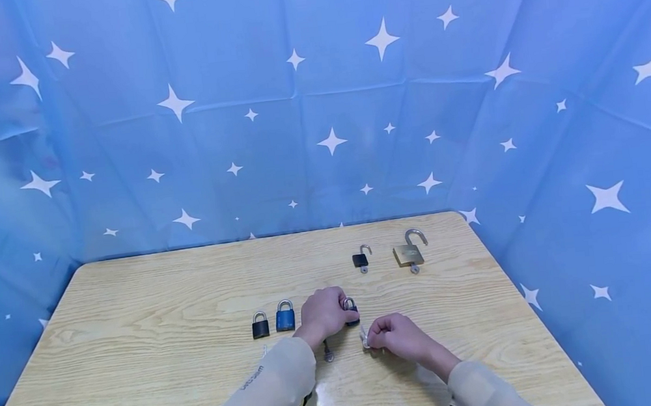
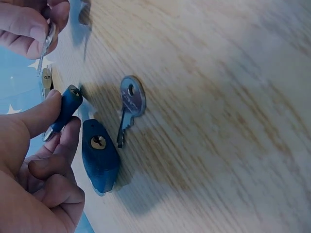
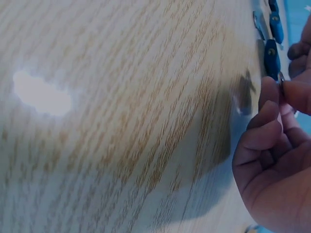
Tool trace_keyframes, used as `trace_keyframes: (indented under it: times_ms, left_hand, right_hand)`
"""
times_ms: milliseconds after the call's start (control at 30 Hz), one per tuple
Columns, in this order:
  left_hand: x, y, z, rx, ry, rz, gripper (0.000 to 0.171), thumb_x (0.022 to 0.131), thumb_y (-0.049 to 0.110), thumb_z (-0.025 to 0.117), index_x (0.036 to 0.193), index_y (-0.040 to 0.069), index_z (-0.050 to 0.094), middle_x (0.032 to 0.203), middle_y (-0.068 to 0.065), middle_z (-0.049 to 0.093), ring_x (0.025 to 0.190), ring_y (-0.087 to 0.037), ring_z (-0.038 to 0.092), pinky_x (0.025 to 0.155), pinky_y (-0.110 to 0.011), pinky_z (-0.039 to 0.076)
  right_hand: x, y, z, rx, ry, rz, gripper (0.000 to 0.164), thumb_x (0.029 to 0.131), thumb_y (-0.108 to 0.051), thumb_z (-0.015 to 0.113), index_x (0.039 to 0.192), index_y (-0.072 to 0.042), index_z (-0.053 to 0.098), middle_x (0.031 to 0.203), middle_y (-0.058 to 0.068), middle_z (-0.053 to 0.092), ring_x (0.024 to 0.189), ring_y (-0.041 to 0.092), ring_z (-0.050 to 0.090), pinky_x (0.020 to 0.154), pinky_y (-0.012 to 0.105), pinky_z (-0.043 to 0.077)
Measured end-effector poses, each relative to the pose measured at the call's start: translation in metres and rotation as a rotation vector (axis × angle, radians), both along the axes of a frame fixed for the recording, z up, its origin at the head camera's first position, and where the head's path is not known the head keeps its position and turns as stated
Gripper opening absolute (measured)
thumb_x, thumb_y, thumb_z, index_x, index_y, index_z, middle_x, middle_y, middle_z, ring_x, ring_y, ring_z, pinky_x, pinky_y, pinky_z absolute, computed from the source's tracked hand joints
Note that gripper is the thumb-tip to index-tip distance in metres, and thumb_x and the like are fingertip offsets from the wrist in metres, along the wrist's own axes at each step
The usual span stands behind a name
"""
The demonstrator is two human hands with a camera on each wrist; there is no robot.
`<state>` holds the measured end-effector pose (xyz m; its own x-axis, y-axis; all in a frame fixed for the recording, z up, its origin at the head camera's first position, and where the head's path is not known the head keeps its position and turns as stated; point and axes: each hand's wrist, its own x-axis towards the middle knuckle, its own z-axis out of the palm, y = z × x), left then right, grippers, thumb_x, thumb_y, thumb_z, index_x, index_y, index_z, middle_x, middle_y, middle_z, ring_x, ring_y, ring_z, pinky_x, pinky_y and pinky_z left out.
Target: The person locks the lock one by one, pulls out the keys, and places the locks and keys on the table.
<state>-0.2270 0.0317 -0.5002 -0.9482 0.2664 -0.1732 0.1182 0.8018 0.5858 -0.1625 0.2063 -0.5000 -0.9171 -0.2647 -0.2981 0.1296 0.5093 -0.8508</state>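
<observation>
My left hand (image 1: 324, 312) pinches a small dark blue padlock (image 1: 350, 312) between thumb and fingers. In the left wrist view, the keyway end of this padlock (image 2: 73, 99) faces the camera, and its shackle is partly covered by the fingers. To its right, my right hand (image 1: 400, 337) pinches a silver key (image 2: 47, 46) by thumb and fingertips, apart from the padlock. A larger blue padlock (image 1: 285, 319) stands left of my left hand, its keyhole showing in the left wrist view. A loose key (image 2: 132, 99) lies on the table in front of it.
A small black padlock (image 1: 260, 328) stands at the left of the row, its shackle down. Further back lie a small black padlock (image 1: 360, 260) and a large brass padlock (image 1: 408, 255), both with raised shackles and keys inserted. A starry blue curtain (image 1: 275, 168) hangs behind the wooden table (image 1: 157, 350).
</observation>
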Motion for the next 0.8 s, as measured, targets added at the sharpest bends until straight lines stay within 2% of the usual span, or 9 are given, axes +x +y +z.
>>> trace_keyframes:
  times_ms: [133,367,533,800]
  left_hand:
    - [0.0001,-0.0011,-0.0009,-0.018,0.019,-0.035,0.037,0.079,0.040,0.079,0.069,0.019,0.050,0.064,0.006,0.048,0.059,-0.013,0.046,0.053,-0.029,0.033]
    - [0.0013,-0.0048,-0.0022,-0.016,0.073,-0.065,0.035,0.076,0.038,0.082,0.075,0.018,0.054,0.067,0.006,0.051,0.062,-0.013,0.048,0.055,-0.028,0.034]
    - [0.0014,-0.0054,-0.0048,-0.015,0.083,-0.080,0.035,0.076,0.037,0.082,0.086,0.018,0.054,0.068,0.007,0.050,0.060,-0.012,0.046,0.055,-0.026,0.033]
    - [0.0017,-0.0058,-0.0058,-0.025,0.083,-0.091,0.035,0.077,0.037,0.082,0.093,0.021,0.055,0.070,0.007,0.053,0.062,-0.012,0.048,0.056,-0.027,0.035]
  right_hand:
    - [0.0006,-0.0004,-0.0003,0.013,0.005,0.001,0.012,0.084,-0.010,0.063,0.082,0.001,0.066,0.075,0.007,0.068,0.061,0.009,0.049,0.053,0.020,0.038]
    - [-0.0008,0.0010,-0.0025,0.017,0.010,0.004,0.012,0.086,-0.009,0.063,0.084,0.002,0.066,0.077,0.012,0.068,0.062,0.012,0.049,0.053,0.021,0.038]
    - [-0.0015,0.0018,-0.0032,0.021,0.007,0.006,0.012,0.087,-0.010,0.063,0.085,0.001,0.067,0.078,0.012,0.069,0.062,0.011,0.050,0.053,0.021,0.038]
    - [-0.0036,0.0019,-0.0034,0.022,0.000,0.014,0.011,0.087,-0.009,0.062,0.083,0.000,0.067,0.076,0.007,0.069,0.062,0.011,0.051,0.054,0.021,0.039]
